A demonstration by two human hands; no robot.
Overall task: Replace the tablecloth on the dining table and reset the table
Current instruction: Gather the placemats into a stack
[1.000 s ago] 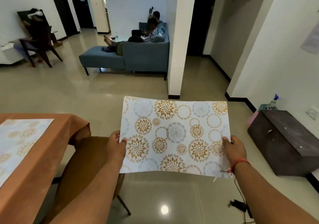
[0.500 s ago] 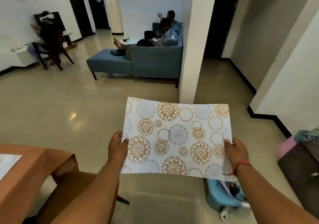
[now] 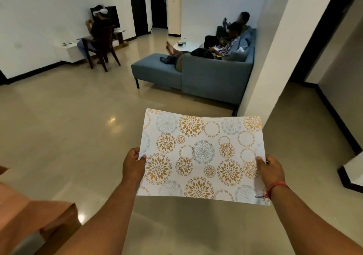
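A white placemat [image 3: 202, 154] printed with gold and grey flower circles hangs flat in the air in front of me, over the floor. My left hand [image 3: 133, 167] pinches its left edge, thumb on top. My right hand [image 3: 270, 171], with a red thread at the wrist, pinches the right edge the same way. A corner of the dining table under an orange tablecloth [image 3: 29, 209] shows at the lower left, well left of the placemat.
A white pillar [image 3: 275, 48] stands just beyond the placemat, with a blue sofa [image 3: 206, 74] and seated people behind it. Another person sits on a wooden chair [image 3: 104, 46] at the far left wall. Glossy beige floor [image 3: 68, 127] spreads in between.
The view has swung left and away from the table: the dark cabinet on the right and the placemat lying on the table have left the frame. Both hands keep their hold on the placemat.
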